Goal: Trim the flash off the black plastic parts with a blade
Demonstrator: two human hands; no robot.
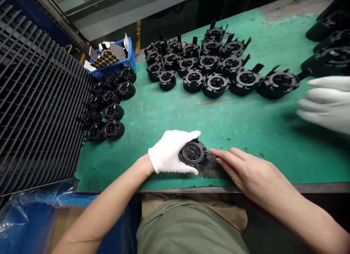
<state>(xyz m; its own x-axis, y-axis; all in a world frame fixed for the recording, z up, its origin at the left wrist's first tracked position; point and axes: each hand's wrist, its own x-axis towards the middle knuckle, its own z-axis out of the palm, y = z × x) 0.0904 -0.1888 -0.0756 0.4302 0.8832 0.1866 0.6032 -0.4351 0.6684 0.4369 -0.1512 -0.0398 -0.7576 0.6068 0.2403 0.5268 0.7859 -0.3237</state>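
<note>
At far L of my head-cam feed, a slatted rack stands by the green table, w/ a blue bin past it holding a sheet of round stickers. Next right, a small batch of black units sits near the table's L edge; then a bigger batch along the far side, some w/ tabs sticking up. Can't tell which units, if any, are done. Up close, my L hand, gloved, has thumb & fingers curled round one black part, ribbed face toward me, by the table's near edge. My R hand, bare, pinches a thin tool, tip at the part's R side. I'd call this piece mid-work, prob. not finished; can't make out what the tip's doing. Far R, a co-worker's hand, gloved & blurred, is near more dark units; no hold visible.
</note>
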